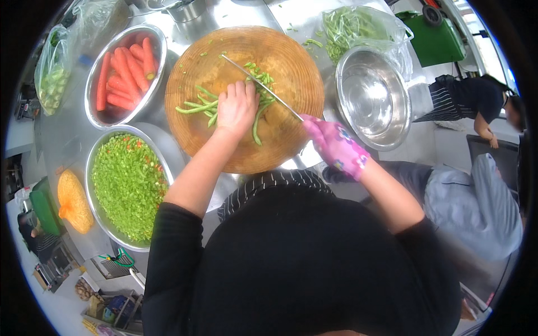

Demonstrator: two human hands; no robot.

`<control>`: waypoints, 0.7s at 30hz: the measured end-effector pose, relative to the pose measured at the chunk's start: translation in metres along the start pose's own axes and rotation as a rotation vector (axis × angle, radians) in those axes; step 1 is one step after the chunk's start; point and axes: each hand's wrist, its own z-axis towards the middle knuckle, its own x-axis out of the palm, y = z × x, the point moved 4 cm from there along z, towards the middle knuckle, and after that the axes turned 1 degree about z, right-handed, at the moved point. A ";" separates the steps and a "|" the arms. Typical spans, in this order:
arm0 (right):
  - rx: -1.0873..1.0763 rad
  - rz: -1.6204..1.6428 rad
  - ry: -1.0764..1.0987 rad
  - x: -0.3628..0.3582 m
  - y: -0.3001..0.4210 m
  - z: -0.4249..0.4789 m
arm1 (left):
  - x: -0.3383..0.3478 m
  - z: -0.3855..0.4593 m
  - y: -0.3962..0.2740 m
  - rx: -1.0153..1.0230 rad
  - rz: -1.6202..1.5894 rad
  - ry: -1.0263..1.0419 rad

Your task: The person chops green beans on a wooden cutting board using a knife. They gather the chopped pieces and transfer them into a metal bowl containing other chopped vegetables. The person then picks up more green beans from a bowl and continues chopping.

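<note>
On a round wooden chopping block (210,143), my left hand (236,107) presses down on a bunch of green beans (197,107), whose ends stick out to its left. One bean (257,128) curves out below the fingers. My right hand (334,145), in a pink patterned glove, grips a kitchen knife (262,86). Its blade is seen edge-on and slants across the block, close to my left fingertips. Chopped bean pieces (262,77) lie on the far side of the blade. The knife's handle is hidden in the glove.
Left of the block stand a steel bowl of peeled carrots (126,75) and one of chopped green vegetable (124,189). A steel basin (372,96) and a plastic bag of green beans (353,29) are to the right. Other people (470,98) are nearby at right.
</note>
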 end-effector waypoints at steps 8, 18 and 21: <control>0.104 0.146 0.109 0.007 0.010 0.046 | 0.004 0.000 0.003 -0.016 -0.004 -0.032; 0.090 0.035 0.064 0.002 0.010 0.015 | 0.002 -0.001 0.003 -0.010 -0.052 -0.038; -0.001 0.077 0.065 0.018 0.008 0.049 | 0.002 0.002 0.004 -0.009 -0.043 -0.030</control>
